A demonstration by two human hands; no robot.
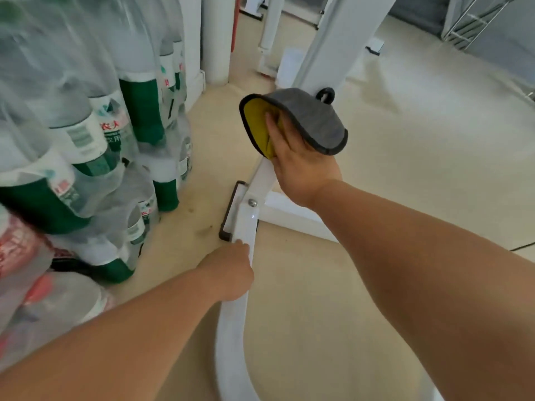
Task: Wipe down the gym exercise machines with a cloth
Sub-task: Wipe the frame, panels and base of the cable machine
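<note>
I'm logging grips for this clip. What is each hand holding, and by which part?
The right hand holds the cloth at its fold, fingers tucked inside. The left hand grips the curved white tube below its bolted joint.

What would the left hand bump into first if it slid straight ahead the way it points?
Probably the bolted joint just ahead of the left hand on the white tube it grips, though depth is hard to judge.
</note>
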